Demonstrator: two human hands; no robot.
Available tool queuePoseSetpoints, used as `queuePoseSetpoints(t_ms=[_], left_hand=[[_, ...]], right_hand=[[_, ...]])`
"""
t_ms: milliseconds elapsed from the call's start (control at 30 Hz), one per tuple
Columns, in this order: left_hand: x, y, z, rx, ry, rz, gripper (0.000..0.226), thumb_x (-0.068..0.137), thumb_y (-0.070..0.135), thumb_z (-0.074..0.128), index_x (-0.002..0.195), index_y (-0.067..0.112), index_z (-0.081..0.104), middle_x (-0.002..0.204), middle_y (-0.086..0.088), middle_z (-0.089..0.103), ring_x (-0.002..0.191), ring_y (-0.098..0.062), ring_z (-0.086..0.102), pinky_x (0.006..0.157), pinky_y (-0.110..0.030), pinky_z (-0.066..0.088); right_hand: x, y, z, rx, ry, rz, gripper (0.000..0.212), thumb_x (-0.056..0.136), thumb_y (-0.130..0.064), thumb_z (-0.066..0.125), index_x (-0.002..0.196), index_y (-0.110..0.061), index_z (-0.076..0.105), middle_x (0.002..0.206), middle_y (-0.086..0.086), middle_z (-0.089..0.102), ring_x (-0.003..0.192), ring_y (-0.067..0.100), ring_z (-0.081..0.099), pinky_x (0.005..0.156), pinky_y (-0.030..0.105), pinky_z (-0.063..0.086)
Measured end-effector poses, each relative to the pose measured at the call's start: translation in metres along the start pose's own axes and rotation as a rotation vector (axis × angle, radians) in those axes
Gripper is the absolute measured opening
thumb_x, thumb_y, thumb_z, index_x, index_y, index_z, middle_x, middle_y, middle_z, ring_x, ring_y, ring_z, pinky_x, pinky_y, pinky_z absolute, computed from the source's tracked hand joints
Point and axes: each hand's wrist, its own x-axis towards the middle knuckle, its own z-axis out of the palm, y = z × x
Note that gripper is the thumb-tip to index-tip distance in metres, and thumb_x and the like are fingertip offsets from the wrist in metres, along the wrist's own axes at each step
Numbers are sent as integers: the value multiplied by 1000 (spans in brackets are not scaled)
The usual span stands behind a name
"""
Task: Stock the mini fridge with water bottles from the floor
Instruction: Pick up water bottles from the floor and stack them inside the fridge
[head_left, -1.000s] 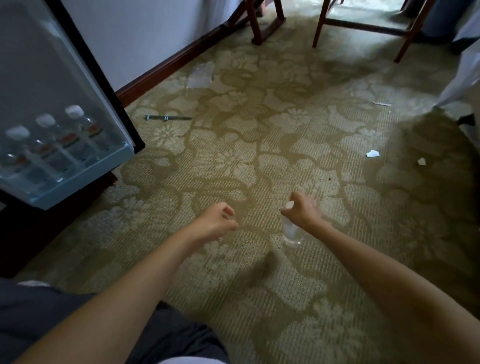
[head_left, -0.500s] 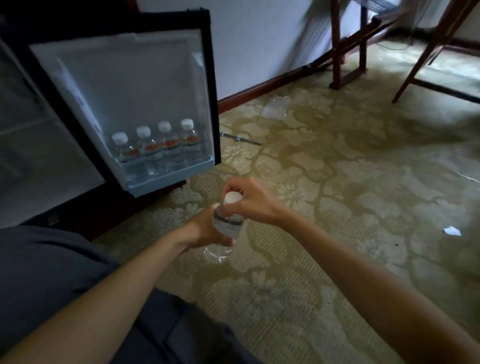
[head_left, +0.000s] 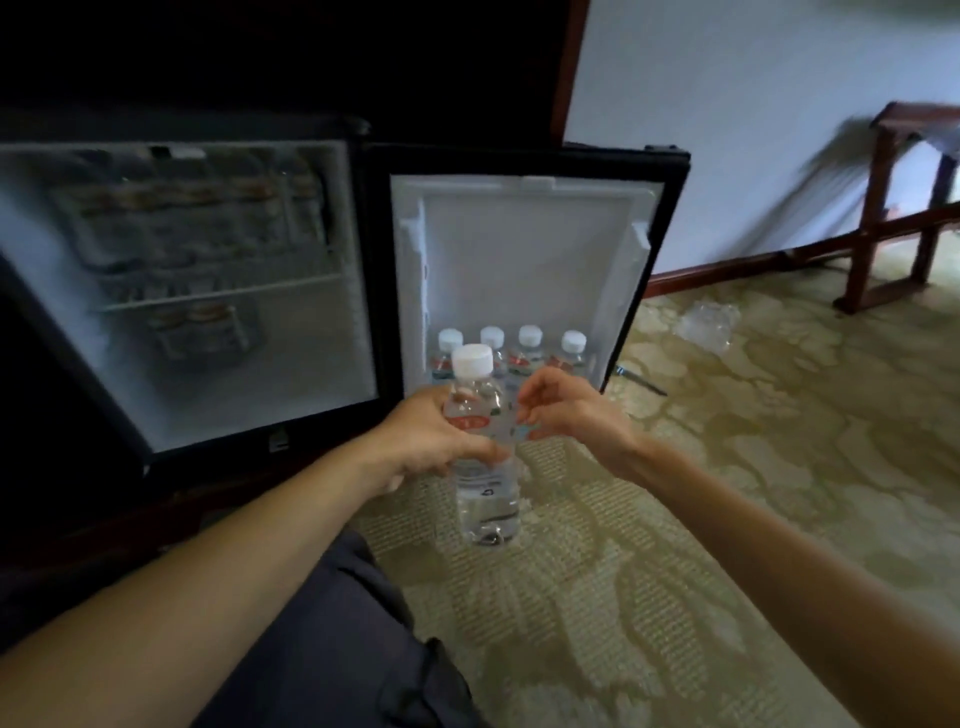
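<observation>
A clear water bottle (head_left: 485, 499) with a white cap stands upright in the air in front of the open mini fridge (head_left: 208, 291). My left hand (head_left: 421, 441) is wrapped around its labelled middle. My right hand (head_left: 571, 415) hovers at the bottle's right side, fingers loosely curled, fingertips at or just off the label. Behind the hands, the fridge door (head_left: 524, 249) hangs open to the right, and several white-capped bottles (head_left: 530, 343) stand in a row on its bottom shelf. Inside the fridge, blurred items lie above and below a wire shelf.
Crumpled clear plastic wrap (head_left: 706, 322) lies on the patterned carpet by the baseboard. A thin dark tool (head_left: 641, 383) lies right of the door. A wooden stand (head_left: 909, 208) sits at the far right. My knee in dark trousers (head_left: 332, 623) is at the bottom.
My right hand lifted the bottle off the carpet and brought it to my left hand, which now grips it. My view swung left to face the open fridge.
</observation>
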Motion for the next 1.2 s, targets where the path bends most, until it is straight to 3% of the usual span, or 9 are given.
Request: queuePoseSetpoints(t_ms=[200, 333, 500, 667, 733, 833, 933, 1100, 1200], left_hand=[[5, -13, -74, -299, 317, -28, 44, 65, 18, 81, 104, 18, 62, 94, 7, 67, 88, -15, 64, 65, -31, 54], [10, -36, -121, -359, 409, -77, 39, 65, 16, 82, 100, 16, 65, 94, 2, 71, 89, -17, 67, 78, -39, 57], [30, -79, -176, -450, 468, -160, 41, 74, 22, 76, 111, 13, 60, 103, -7, 70, 89, -19, 67, 70, -33, 57], [59, -123, -231, -512, 485, -206, 36, 81, 18, 69, 115, 15, 57, 115, -8, 65, 105, -22, 62, 86, -36, 53], [74, -139, -254, -537, 493, -212, 28, 84, 12, 65, 111, 16, 58, 114, -8, 65, 101, -20, 62, 77, -30, 52], [100, -163, -284, -556, 523, -224, 20, 87, 7, 60, 89, 26, 57, 102, -5, 64, 96, -20, 59, 86, -36, 51], [126, -188, -306, -562, 558, -225, 27, 88, 3, 54, 104, 23, 62, 99, -3, 63, 98, -21, 57, 84, -40, 48], [160, -219, -330, -476, 572, -218, 26, 90, 3, 47, 83, 27, 55, 92, 1, 58, 90, -15, 51, 72, -31, 46], [176, -227, -343, -420, 578, -187, 21, 89, 6, 50, 101, 23, 54, 106, -5, 60, 94, -16, 51, 63, -26, 42]], right_hand=[[63, -4, 55, -209, -387, 150, 57, 78, 5, 61, 125, -17, 38, 124, 11, 53, 113, 22, 55, 88, 29, 50], [121, -14, 104, -288, -503, 128, 64, 72, -4, 71, 126, -20, 40, 122, 4, 56, 113, 18, 55, 101, 37, 45], [183, -16, 166, -315, -429, 139, 54, 73, -3, 69, 118, -20, 46, 115, 8, 61, 103, 15, 60, 88, 28, 52], [255, 0, 214, -313, -488, 164, 47, 68, 0, 69, 110, -16, 54, 94, 1, 62, 88, 12, 59, 78, 27, 50], [284, 8, 231, -314, -477, 206, 40, 69, 1, 70, 104, -15, 58, 88, 2, 63, 83, 14, 60, 77, 32, 51], [329, 23, 253, -301, -425, 247, 37, 67, 0, 71, 98, -16, 60, 89, 3, 64, 84, 17, 61, 73, 29, 51], [370, 34, 272, -235, -365, 269, 31, 68, 5, 68, 88, -18, 59, 80, -1, 61, 79, 15, 59, 69, 26, 48], [428, 55, 294, -170, -174, 240, 54, 58, 6, 73, 109, -2, 60, 95, 9, 63, 92, 24, 60, 66, 26, 47], [455, 63, 305, -146, -109, 236, 73, 46, -4, 77, 117, -3, 56, 110, 16, 64, 102, 30, 62, 75, 34, 52]])
